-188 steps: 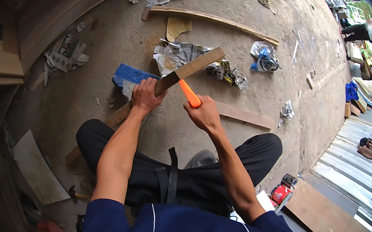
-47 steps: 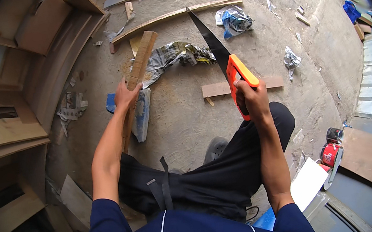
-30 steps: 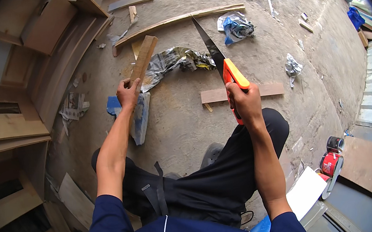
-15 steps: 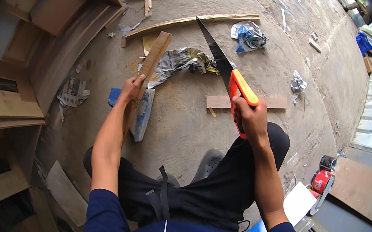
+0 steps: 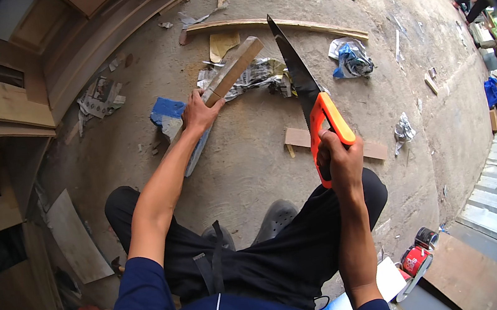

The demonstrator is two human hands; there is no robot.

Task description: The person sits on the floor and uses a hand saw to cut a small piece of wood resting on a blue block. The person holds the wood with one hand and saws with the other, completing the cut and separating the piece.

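Note:
My left hand (image 5: 202,112) is closed round a wooden batten (image 5: 236,69), which slants up and to the right. A thin dark line crosses the batten just beyond my fingers; its near part is hidden by my hand and forearm. Beneath it lies a blue and whitish block (image 5: 167,110), partly covered. In my right hand (image 5: 342,158) is the orange handle of a handsaw (image 5: 298,64), its dark blade pointing up and away, apart from the batten. Behind the batten, crumpled newspaper (image 5: 263,73) lies on the floor.
A long wood strip (image 5: 281,23) lies beyond the newspaper, and a short board (image 5: 299,137) sits behind the saw handle. Wooden cabinets (image 5: 0,103) stand at the left. Crumpled paper (image 5: 404,132) and red tape rolls (image 5: 414,260) are to the right. Another person's dark-clothed leg shows far right.
My left hand and the batten have moved right, and the batten has turned so its line now shows. The saw stays raised in my right hand. The view has shifted slightly.

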